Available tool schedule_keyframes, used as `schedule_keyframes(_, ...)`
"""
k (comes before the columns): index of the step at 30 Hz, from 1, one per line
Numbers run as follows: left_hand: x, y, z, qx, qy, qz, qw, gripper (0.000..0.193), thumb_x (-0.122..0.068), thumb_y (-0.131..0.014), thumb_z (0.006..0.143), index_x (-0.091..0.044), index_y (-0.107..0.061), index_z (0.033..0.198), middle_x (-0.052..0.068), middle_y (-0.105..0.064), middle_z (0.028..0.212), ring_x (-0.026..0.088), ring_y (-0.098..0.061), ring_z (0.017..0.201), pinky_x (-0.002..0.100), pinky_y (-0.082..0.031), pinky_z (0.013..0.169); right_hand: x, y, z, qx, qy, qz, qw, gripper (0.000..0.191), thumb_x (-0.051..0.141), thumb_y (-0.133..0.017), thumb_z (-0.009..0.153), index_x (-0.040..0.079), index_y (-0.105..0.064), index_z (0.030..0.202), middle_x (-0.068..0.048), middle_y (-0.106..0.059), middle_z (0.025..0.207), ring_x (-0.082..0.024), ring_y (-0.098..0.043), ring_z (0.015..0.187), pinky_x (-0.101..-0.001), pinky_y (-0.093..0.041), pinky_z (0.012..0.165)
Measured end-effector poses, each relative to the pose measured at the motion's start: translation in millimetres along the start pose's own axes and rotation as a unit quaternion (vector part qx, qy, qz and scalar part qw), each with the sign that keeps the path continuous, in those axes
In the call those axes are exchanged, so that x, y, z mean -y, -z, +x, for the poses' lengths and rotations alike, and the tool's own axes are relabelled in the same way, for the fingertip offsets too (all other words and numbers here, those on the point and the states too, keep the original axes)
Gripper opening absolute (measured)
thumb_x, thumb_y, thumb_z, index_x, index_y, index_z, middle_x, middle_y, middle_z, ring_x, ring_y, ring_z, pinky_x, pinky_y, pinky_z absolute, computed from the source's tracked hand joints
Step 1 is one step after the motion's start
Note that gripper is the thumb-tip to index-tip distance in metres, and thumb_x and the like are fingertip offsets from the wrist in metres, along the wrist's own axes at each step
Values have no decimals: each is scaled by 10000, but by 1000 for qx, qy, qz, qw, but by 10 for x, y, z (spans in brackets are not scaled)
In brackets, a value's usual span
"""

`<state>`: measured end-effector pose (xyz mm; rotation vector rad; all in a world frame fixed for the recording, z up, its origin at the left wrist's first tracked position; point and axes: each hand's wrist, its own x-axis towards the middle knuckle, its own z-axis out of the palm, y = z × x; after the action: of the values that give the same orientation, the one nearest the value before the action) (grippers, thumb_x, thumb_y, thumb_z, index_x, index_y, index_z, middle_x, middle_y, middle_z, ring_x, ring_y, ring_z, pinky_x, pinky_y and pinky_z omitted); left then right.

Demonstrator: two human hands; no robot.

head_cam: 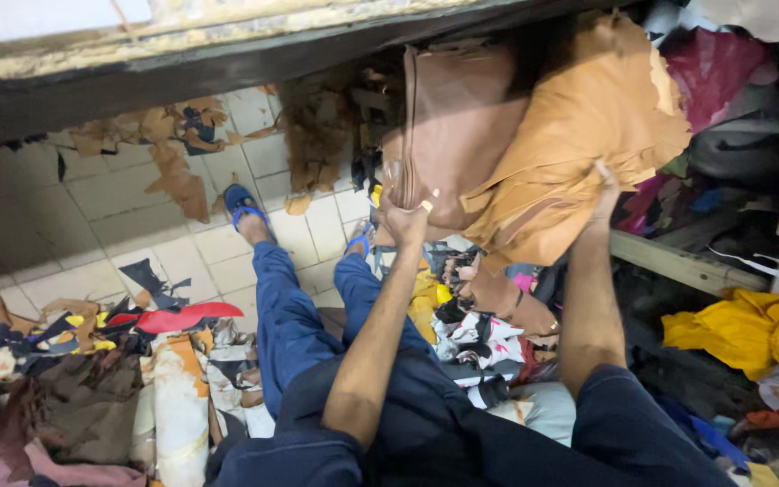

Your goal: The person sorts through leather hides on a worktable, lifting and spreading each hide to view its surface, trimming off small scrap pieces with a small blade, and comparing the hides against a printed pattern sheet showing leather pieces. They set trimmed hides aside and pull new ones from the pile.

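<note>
Under the dark wooden bench edge [227,63], top centre of view, sits a big tan-orange folded leather bundle [579,135] w/ a pinkish-brown leather sheet [453,117] pressed against its left side. No packages, labels or signs legible anywhere.

L hand [405,221]: arm stretched fwd & up from lower centre, fingers curled shut around the bottom edge of the pinkish-brown sheet; a small yellow bit shows at one fingertip. R hand [604,194]: arm also extended, roughly parallel to the left, palm pushed up against the underside of the tan-orange bundle; fingers mostly buried in the folds, so can't tell how far they're spread or whether they grip.

Both arms bare from the dark navy short sleeves [624,424] down. Legs in blue trousers [290,307] run out over the pale tiled floor [119,207], feet in blue sandals [243,206].

Left of legs: heap of mixed leather offcuts [92,361], brown, black, yellow, red, white. Btwn the arms: more scraps [475,334], black-white & yellow. Right side: yellow cloth pile [759,329] near a wooden shelf rail [678,261]; magenta material [714,68] at top right, behind the bundle.
</note>
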<state>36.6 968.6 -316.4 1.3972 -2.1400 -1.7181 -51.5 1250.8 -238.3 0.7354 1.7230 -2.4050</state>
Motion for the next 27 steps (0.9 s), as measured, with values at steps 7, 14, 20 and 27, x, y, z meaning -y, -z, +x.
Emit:
schedule_keyframes(7, -369, -179, -515, 175, 114, -67, 976, 776, -292, -901, 627, 140, -554, 1170, 301, -639, 1120, 415, -608, 1039, 493, -477, 954, -29, 314, 135, -27, -42, 51, 997, 143, 198, -664, 970, 69, -697, 1024, -89, -727, 1021, -254, -725, 975, -413, -593, 971)
schedule_keyframes(14, -947, -491, -1160, 115, -62, 13, 991, 1061, -135, -818, 653, 162, -261, 1506, 380, -497, 1343, 513, -478, 1265, 523, -356, 1123, 46, 500, 216, -4, -11, 90, 996, 201, 182, -570, 1027, 51, -718, 1065, -73, -753, 1055, -185, -732, 1024, -343, -592, 989)
schedule_keyframes(20, -630, -629, -856, 24, -41, -91, 995, 1244, -182, -914, 684, 190, -90, 1538, 399, -288, 1553, 477, -302, 1459, 511, -241, 1213, 3, 522, 196, 8, -60, 138, 989, 178, 195, -603, 1050, 47, -702, 1069, -92, -754, 1030, -219, -746, 975, -380, -611, 968)
schedule_keyframes(27, -225, -320, -28, 202, 194, -163, 946, 1070, -353, -914, 632, 89, -465, 1498, 245, -599, 1428, 325, -591, 1274, 417, -485, 1077, 59, 420, 83, 0, -76, 155, 985, 187, 220, -636, 1016, 59, -694, 1093, -102, -760, 1019, -259, -762, 938, -423, -631, 930)
